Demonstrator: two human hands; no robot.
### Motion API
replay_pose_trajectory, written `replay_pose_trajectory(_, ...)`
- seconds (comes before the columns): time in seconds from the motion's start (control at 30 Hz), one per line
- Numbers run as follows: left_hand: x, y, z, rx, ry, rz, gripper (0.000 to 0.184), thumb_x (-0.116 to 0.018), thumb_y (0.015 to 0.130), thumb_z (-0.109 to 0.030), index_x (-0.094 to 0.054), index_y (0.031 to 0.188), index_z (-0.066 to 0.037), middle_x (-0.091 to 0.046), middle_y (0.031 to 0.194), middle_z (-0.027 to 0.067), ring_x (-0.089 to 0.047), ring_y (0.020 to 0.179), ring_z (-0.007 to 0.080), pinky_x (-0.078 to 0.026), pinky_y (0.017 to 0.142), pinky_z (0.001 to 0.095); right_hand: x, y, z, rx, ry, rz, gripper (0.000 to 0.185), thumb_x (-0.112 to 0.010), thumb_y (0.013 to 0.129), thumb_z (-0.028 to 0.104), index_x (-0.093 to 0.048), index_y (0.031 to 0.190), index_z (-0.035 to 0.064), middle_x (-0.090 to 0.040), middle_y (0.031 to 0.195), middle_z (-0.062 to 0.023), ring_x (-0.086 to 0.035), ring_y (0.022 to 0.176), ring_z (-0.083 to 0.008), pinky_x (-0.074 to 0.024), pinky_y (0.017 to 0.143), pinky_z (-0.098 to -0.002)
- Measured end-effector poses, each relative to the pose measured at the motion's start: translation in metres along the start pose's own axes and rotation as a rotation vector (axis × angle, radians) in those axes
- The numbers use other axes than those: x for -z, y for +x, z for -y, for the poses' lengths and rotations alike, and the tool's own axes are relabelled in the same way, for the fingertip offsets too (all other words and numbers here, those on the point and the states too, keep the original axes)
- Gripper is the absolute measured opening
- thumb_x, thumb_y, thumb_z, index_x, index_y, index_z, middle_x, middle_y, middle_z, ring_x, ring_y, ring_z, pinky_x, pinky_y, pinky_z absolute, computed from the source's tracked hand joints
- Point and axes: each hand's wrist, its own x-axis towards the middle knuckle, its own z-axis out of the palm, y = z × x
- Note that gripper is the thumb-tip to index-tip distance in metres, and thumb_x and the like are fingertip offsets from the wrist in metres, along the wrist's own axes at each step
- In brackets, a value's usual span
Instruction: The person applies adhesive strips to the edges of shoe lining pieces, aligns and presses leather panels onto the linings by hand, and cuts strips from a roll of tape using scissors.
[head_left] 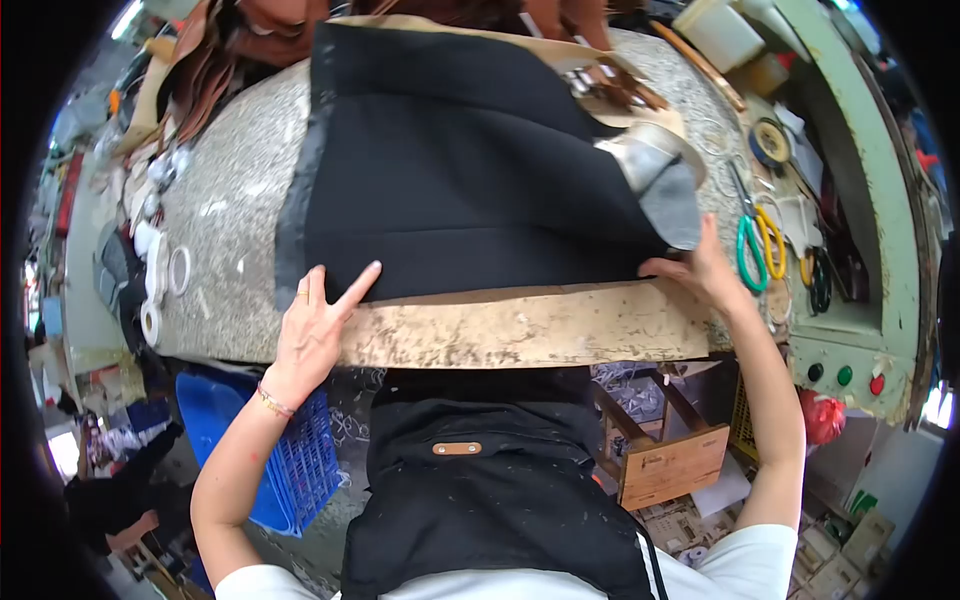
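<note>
A wide black sheet [450, 180], like fabric, lies before me over a tan board [520, 330], with a dark grey strip along its left edge. My left hand [310, 325] rests on its near left corner, thumb and fingers spread. At the near right corner, my right hand [705, 270] touches the sheet's edge with thumb and forefinger stretched apart; its other fingers are partly hidden. Just above that hand is a curled grey piece [670, 205], beside a pale round object [640, 155] blurred at the sheet's right edge.
Scissors with green and yellow handles [755, 245] and a tape roll [770, 142] lie at the right. Brown leather pieces [265, 40] are heaped at the back. White rolls [152, 290] stand left. Below the table are a blue basket [300, 470] and a wooden stool [675, 465].
</note>
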Motion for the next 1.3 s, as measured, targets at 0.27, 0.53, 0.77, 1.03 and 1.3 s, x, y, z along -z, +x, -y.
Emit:
replay_pose_trajectory(0.27,0.016,0.130,-0.171,-0.588,-0.506,-0.342,0.042,-0.060,0.078,-0.008,-0.057,0.117,0.008,-0.057,0.118,0.0219,-0.056,0.112,0.0318,-0.044,0.098,0.0376,0.008,0.000,0.009,0.010,-0.079,0.071,0.066,-0.088,0.059,0.030,-0.056,0.113,0.0074,-0.055,0.088,-0.0084,-0.050,0.083,-0.0259,-0.0328,0.081,-0.0372)
replay_pose_trajectory(0.53,-0.017,0.176,-0.232,-0.596,-0.044,-0.451,0.044,-0.059,0.073,-0.016,-0.059,0.109,0.010,-0.056,0.107,0.0182,-0.054,0.091,0.0254,-0.047,0.082,0.0336,0.002,0.014,0.000,-0.037,0.367,-0.221,0.064,-0.064,0.069,-0.005,-0.048,0.130,0.0024,-0.061,0.114,-0.0129,-0.060,0.106,-0.0213,-0.0477,0.089,-0.0318)
replay_pose_trajectory(0.77,0.002,0.162,-0.220,-0.833,-0.181,-0.267,0.024,-0.060,0.070,-0.011,-0.061,0.091,-0.002,-0.053,0.082,0.0069,-0.057,0.076,0.0205,-0.051,0.065,0.0318,0.020,0.026,0.007,0.141,0.206,0.019,0.064,-0.075,0.066,-0.004,-0.050,0.123,0.0079,-0.058,0.101,-0.0085,-0.058,0.095,-0.0218,-0.0475,0.085,-0.0323)
replay_pose_trajectory(1.03,0.003,0.085,-0.210,-0.801,-0.115,-0.233,0.039,-0.059,0.079,-0.013,-0.060,0.116,0.002,-0.059,0.114,0.0167,-0.058,0.103,0.0296,-0.047,0.092,0.0377,0.036,-0.021,0.029,-0.010,0.088,0.120,0.015,-0.069,0.078,0.007,-0.060,0.086,-0.0010,-0.060,0.073,-0.0243,-0.062,0.075,-0.0396,-0.0460,0.062,-0.0440)
replay_pose_trajectory(1.3,-0.005,0.126,-0.241,-0.572,-0.177,-0.168,0.052,-0.055,0.078,-0.007,-0.048,0.127,0.009,-0.054,0.082,0.0080,-0.058,0.077,0.0221,-0.051,0.070,0.0305,0.050,0.003,0.002,0.052,0.074,0.480,0.025,-0.076,0.071,0.012,-0.060,0.083,-0.0028,-0.061,0.072,-0.0183,-0.062,0.076,-0.0363,-0.0472,0.068,-0.0432)
